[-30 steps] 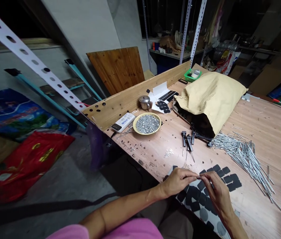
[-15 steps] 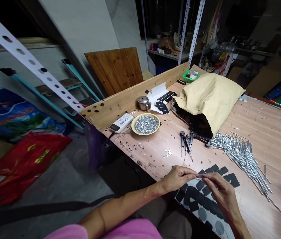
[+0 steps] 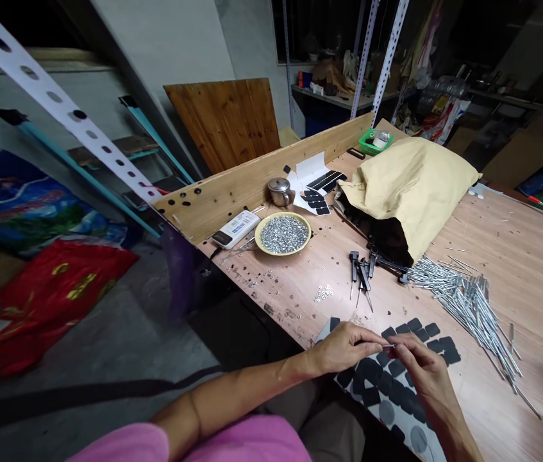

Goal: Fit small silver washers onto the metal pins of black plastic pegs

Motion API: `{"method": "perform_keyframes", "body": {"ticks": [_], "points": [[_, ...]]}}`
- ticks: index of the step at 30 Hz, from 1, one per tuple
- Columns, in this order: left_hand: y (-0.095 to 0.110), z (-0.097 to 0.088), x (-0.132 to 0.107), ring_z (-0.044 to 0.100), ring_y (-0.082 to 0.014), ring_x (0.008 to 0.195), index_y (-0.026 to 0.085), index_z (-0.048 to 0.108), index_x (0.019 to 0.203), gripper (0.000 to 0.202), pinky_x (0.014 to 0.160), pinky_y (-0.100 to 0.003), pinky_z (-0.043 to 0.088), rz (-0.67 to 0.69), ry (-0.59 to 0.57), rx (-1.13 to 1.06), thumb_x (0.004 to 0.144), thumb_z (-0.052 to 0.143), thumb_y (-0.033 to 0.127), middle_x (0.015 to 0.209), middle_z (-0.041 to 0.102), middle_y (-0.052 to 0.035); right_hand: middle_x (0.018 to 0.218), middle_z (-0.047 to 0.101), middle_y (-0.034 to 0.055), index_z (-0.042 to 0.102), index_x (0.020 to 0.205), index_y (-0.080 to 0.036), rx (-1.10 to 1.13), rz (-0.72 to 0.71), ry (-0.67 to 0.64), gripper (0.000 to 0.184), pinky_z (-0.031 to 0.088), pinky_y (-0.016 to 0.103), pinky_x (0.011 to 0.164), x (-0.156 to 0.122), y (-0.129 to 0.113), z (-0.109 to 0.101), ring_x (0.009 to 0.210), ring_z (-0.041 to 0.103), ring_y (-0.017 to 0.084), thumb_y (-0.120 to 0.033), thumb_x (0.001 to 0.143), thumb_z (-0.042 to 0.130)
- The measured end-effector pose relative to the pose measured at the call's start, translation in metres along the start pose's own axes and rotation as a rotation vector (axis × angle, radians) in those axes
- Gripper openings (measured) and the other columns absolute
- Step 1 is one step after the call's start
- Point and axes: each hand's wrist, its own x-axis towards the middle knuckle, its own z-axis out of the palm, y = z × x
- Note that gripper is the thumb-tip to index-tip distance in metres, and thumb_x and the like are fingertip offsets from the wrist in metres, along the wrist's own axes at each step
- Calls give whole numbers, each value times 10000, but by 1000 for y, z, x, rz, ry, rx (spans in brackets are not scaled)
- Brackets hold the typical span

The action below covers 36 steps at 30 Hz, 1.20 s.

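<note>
My left hand [image 3: 347,346] and my right hand [image 3: 424,362] meet above the table's near edge, both pinched closed. Between their fingertips shows a short, thin, silvery metal piece [image 3: 388,346]; most of it is hidden by the fingers. Below them lies a pale sheet of dark pads [image 3: 386,382], mostly rounded squares with a few grey discs. To the right is a loose heap of metal rods [image 3: 476,314]. Beyond the hands rest several black-handled tools with thin tips [image 3: 361,273] and a small cluster of washers [image 3: 323,293].
A yellow bowl [image 3: 283,251] full of small metal parts stands near the left edge, beside a white device [image 3: 236,229] and a lidded metal pot [image 3: 279,192]. An open tan sack [image 3: 410,186] lies behind the rods. A wooden board [image 3: 252,167] borders the table's far-left side.
The view has shifted slightly. My hands stay together, with their fingertips a little closer around the small metal piece; the things on the table have not moved.
</note>
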Motion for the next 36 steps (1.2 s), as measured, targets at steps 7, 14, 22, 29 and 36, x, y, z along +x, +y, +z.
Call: {"method": "perform_keyframes", "body": {"ticks": [7, 14, 22, 29, 36], "points": [[1, 1, 0, 663, -184, 947, 139, 708, 993, 238, 837, -225, 497, 20, 51, 79, 814, 570, 213, 999, 707, -69, 784, 627, 51, 729, 772, -219, 43, 36, 25, 314, 493, 276, 609, 0, 9, 3, 660, 600, 159, -514, 734, 629], [-5, 2, 1, 649, -189, 966, 166, 712, 995, 244, 854, -247, 481, -39, 65, 71, 814, 562, 231, 1017, 706, -67, 760, 647, 61, 731, 770, -214, -41, -33, 23, 291, 511, 265, 568, 3, 7, 1, 637, 608, 160, -490, 724, 654], [-3, -13, 1, 367, -56, 418, 114, 696, 1024, 308, 402, -167, 263, -257, -184, -188, 805, 574, 292, 465, 472, 47, 751, 679, 56, 708, 800, -228, -374, -356, 37, 213, 527, 245, 583, 0, 1, 2, 678, 652, 171, -390, 822, 572], [2, -4, 2, 405, -60, 495, 136, 716, 970, 329, 451, -177, 302, -197, 5, -247, 753, 645, 375, 567, 523, 18, 728, 675, 49, 700, 774, -223, -359, -322, 152, 218, 512, 238, 532, 0, -5, 10, 632, 635, 159, -396, 812, 573], [-8, -37, -6, 187, -3, 397, 81, 660, 1034, 621, 377, -174, 76, -297, 89, -495, 654, 667, 572, 511, 339, 94, 696, 691, 60, 672, 732, -193, -321, -12, 243, 369, 502, 263, 535, 21, 22, 24, 600, 637, 188, -554, 695, 610]]}}
